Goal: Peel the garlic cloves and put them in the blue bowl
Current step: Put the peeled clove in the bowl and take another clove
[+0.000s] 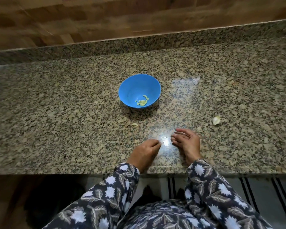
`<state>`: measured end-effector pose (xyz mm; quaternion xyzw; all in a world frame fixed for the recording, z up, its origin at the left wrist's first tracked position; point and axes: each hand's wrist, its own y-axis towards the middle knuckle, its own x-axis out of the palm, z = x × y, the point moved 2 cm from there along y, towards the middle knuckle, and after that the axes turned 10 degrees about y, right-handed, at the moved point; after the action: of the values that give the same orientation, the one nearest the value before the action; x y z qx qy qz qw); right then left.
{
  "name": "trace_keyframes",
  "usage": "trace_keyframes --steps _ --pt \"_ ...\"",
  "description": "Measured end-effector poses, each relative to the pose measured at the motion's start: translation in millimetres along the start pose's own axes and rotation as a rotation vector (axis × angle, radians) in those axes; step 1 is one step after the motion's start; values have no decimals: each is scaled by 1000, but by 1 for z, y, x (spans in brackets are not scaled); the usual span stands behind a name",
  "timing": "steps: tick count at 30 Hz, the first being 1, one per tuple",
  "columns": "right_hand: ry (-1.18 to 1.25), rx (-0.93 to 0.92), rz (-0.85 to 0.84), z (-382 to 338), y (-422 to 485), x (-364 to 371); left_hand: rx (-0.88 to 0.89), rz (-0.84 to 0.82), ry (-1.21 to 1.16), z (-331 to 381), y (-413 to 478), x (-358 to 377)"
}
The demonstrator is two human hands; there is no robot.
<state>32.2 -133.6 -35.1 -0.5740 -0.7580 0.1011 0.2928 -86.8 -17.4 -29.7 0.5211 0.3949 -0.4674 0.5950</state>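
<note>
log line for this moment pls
left hand curled, contents unclear | right hand open, blurred | blue bowl holds peeled pieces | garlic clove on counter, untouched

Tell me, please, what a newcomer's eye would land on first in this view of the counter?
The blue bowl stands out at once, in the middle of the speckled granite counter, with a few pale yellow-green garlic pieces in its bottom. Next come the two hands near the front edge: the left hand with curled fingers and the right hand, which is blurred. A whitish garlic clove lies alone to the right.
</note>
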Motion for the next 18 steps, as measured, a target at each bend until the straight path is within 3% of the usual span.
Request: trace_keyframes --steps 3,6,8,10,12,14,16,18 --pt "-14 22 -56 17 -1 20 -13 30 68 -12 -13 -6" --pt "-43 81 -126 30 -6 42 -179 -7 157 -24 -31 -12" --pt "-46 137 -193 33 -11 57 -377 -95 158 -33 -41 -17" --pt "-91 171 -273 37 -18 74 -705 -158 55 -44 -52 -23" --pt "-201 167 -370 43 -28 91 -1118 -78 -266 -55 -68 -32" --pt "-292 187 -486 52 -42 109 -1398 104 -801 -64 -88 -43" --pt "-389 208 -608 61 -55 127 -1529 428 -1395 -64 -110 -56" --pt "-446 240 -703 72 -68 144 -1613 793 -1733 -62 -138 -68"
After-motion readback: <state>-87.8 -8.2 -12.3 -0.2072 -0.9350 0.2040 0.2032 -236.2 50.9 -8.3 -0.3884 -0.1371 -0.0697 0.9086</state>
